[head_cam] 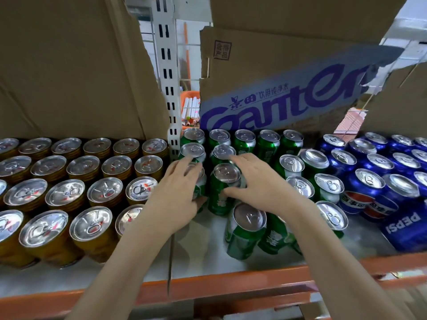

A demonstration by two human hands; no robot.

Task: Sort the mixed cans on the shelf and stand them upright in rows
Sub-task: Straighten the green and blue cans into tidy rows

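The left hand (179, 192) grasps one upright green can (198, 181); the right hand (258, 181) grasps its neighbour (221, 188). A tilted green can (245, 229) waits at six o'clock of the right hand, nearer that hand; its top leans toward twelve.

On the shelf (203, 271), the left hand (178, 197) wraps a green can (198, 181) while the right hand (261, 181) grips the green can beside it (221, 190). Gold cans (69, 192) stand in rows at left, blue Pepsi cans (369, 179) at right, with cardboard boxes (69, 65) behind.
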